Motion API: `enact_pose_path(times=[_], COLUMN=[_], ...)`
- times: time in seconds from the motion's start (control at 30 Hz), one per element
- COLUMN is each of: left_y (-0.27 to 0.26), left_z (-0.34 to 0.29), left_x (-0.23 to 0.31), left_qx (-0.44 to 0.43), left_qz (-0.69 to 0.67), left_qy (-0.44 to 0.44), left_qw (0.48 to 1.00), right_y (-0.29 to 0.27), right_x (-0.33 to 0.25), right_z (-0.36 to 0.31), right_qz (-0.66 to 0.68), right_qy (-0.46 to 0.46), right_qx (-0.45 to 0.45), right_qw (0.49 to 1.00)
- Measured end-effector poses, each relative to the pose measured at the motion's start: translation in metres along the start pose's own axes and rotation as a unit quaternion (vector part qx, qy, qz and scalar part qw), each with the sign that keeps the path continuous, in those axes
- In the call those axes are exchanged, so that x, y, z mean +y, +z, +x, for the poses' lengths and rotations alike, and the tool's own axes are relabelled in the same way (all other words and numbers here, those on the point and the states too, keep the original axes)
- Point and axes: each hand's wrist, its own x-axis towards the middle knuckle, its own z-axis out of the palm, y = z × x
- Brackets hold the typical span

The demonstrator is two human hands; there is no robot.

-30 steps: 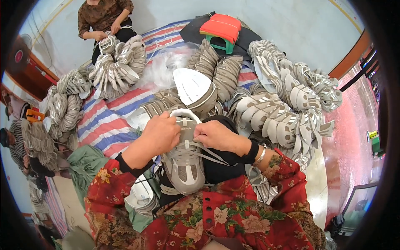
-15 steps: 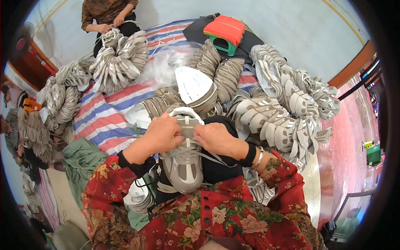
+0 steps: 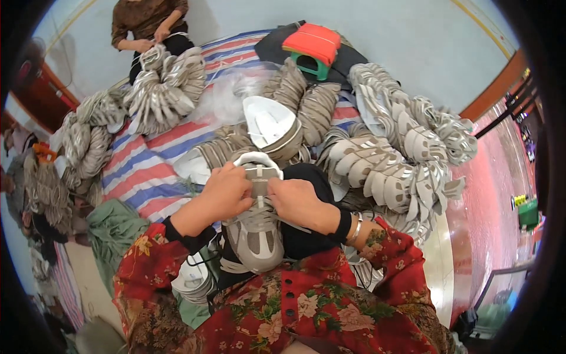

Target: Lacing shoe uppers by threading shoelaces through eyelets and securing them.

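Note:
A grey-beige shoe upper (image 3: 258,245) with white trim rests on my lap, its toe toward me and its collar away. Pale laces (image 3: 257,210) cross below the tongue (image 3: 259,180). My left hand (image 3: 223,192) is closed on the left eyelet edge, beside the tongue. On the opposite edge my right hand (image 3: 302,203) is closed too, thumb and finger pinched near the top eyelets. A lace end trails out below the right hand. Whether either pinch also holds lace is hidden by the fingers.
Stacked uppers (image 3: 383,165) lie right, with more bundles ahead and one white-lined upper (image 3: 268,121) on top. A striped sheet (image 3: 153,159) covers the floor. A green stool with a red top (image 3: 312,44) stands behind. Another person (image 3: 150,29) handles uppers at far left. Green cloth (image 3: 115,230) lies left.
The whole view has shifted slightly. Both hands stay on the upper's eyelet edges, with little change in their grip.

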Motion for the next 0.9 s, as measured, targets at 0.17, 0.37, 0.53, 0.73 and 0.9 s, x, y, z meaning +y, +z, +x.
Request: enact_pose_path(times=[0.17,0.37,0.53,0.73,0.9], left_y=[0.001,-0.007,0.018,0.007,0.004], left_z=[-0.001,-0.003,0.000,0.003,-0.010], left_x=[0.001,0.011,0.023,0.015,0.011], left_qx=[-0.006,-0.007,0.124,0.074,0.079], left_qz=[-0.004,0.006,0.109,-0.009,0.048], left_qy=[-0.001,0.005,0.026,0.026,0.012], left_qw=[1.000,1.000,0.986,0.997,0.996], right_y=[0.019,-0.012,-0.005,-0.011,-0.005], right_x=[-0.001,-0.007,0.003,0.003,0.006], right_z=[-0.001,0.002,0.009,0.002,0.000], right_qz=[0.106,0.447,0.476,0.417,0.586], right_qy=[-0.071,0.140,0.142,0.133,0.150], right_qx=[0.143,-0.146,-0.150,-0.139,-0.213], right_qw=[0.982,0.872,0.855,0.888,0.767])
